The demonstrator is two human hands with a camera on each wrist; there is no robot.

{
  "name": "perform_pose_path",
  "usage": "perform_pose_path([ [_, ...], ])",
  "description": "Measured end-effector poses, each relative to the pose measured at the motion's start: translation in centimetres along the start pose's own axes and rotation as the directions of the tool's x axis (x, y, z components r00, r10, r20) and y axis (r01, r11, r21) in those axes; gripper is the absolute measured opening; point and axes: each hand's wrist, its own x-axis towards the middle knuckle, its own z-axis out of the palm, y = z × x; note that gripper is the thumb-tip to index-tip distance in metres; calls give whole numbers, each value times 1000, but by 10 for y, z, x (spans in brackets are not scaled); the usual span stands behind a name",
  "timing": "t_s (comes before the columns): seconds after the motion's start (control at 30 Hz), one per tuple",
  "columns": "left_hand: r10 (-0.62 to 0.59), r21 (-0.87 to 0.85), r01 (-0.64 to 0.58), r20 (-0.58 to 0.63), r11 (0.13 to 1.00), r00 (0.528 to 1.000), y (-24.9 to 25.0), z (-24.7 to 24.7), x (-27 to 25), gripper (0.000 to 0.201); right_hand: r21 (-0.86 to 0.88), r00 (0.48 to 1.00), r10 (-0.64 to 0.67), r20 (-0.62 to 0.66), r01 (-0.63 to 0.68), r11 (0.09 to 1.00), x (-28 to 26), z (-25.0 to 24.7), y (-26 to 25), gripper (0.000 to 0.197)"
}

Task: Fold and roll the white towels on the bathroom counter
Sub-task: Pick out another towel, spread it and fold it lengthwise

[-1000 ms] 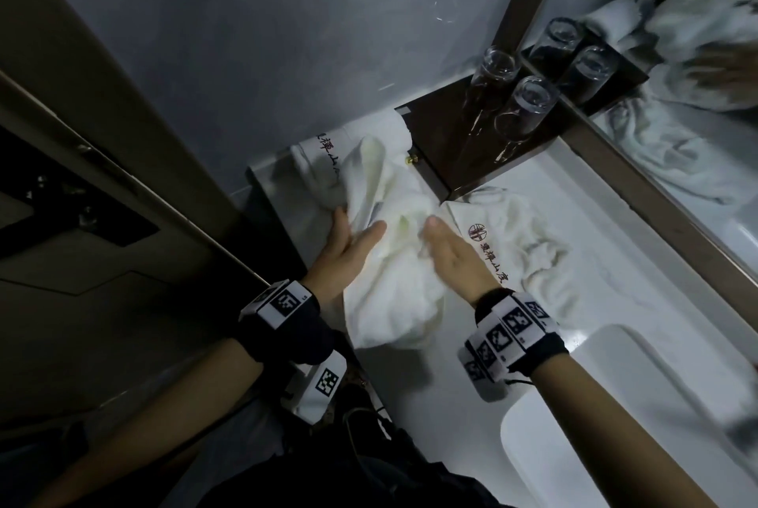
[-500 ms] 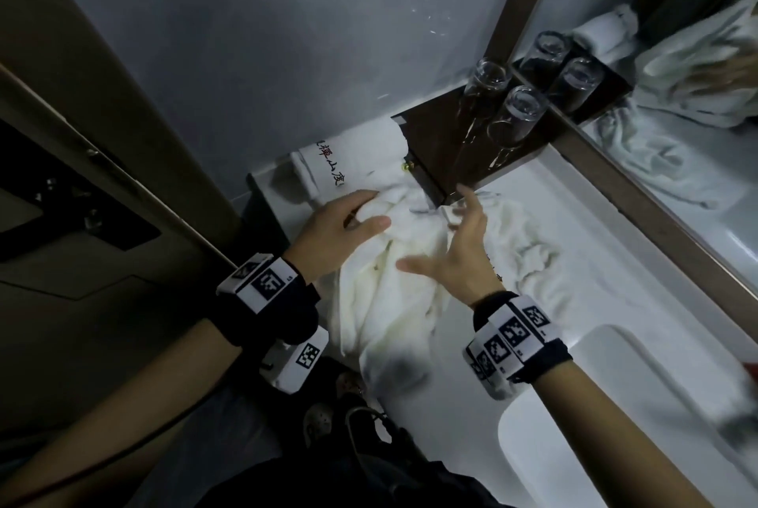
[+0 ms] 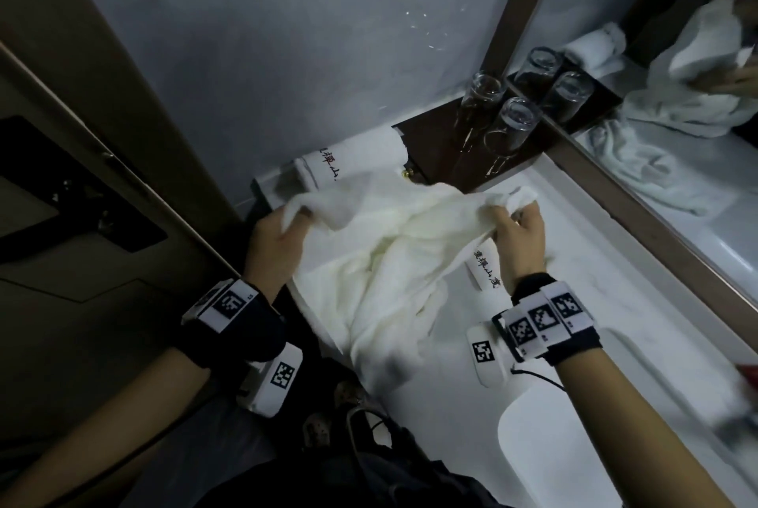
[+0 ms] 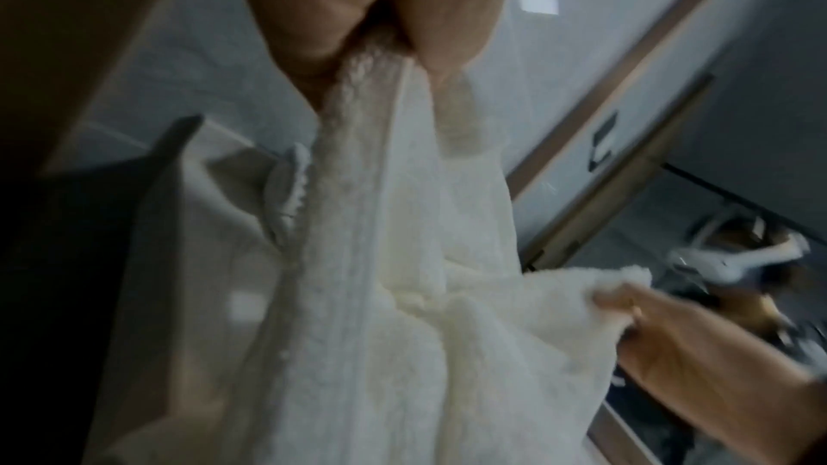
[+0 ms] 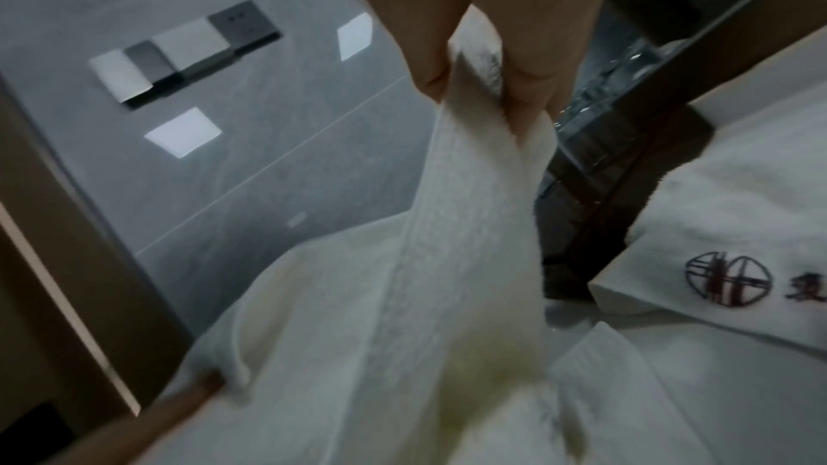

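A crumpled white towel (image 3: 393, 261) hangs lifted above the white counter (image 3: 607, 269), its lower part drooping over the front edge. My left hand (image 3: 283, 228) pinches its left top edge, seen close in the left wrist view as a towel hem (image 4: 371, 112) between thumb and fingers. My right hand (image 3: 517, 224) pinches the right top corner (image 5: 487, 91). A rolled towel with embroidered lettering (image 3: 352, 162) lies at the back left of the counter. Another lettered towel (image 3: 484, 273) lies flat under my right hand; its round logo (image 5: 727, 273) shows in the right wrist view.
Two upturned glasses (image 3: 508, 130) stand on a dark wooden tray (image 3: 434, 154) in the corner by the mirror (image 3: 676, 97). A white basin (image 3: 574, 446) sits at the right front. A grey wall runs behind and a brown door frame (image 3: 123, 105) stands to the left.
Both hands went from resting flat on the towel heap to pinching its top edge. They have lifted it off the counter and drawn apart, spreading the towel between them.
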Motion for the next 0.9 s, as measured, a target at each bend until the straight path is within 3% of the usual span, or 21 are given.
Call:
perform_pose_path([
  [0.13, 8, 11, -8, -33, 1000, 999, -15, -11, 0, 26, 74, 992, 122, 27, -123, 990, 5, -10, 3, 12],
  [0.23, 105, 47, -107, 51, 993, 993, -19, -14, -2, 24, -76, 990, 141, 28, -139, 987, 3, -12, 9, 18],
  [0.33, 92, 83, -95, 46, 992, 995, -22, -18, 1, 23, -281, 981, 178, 77, -150, 948, 0, -13, 14, 26],
  [0.4, 76, 92, -82, 62, 992, 995, -19, -16, 1, 22, -319, 971, 201, 125, -153, 935, 0, -11, 16, 34],
  [0.57, 45, -59, -42, 37, 997, 998, 17, -5, 20, 26, -254, 981, 87, 175, -41, 966, 17, 8, -2, 37],
  [0.77, -50, -398, 112, 164, 910, 985, 48, 2, 56, 33, -39, 993, 29, 116, -24, 999, 39, 34, -21, 47],
  [0.83, -101, -381, 183, 225, 906, 969, 40, 9, 55, 42, 57, 989, 41, 142, -50, 997, 38, 39, -19, 53],
  [0.9, -117, -276, 197, 280, 941, 953, 21, 18, 47, 57, 35, 969, 111, 219, -122, 992, 31, 42, -10, 61],
])
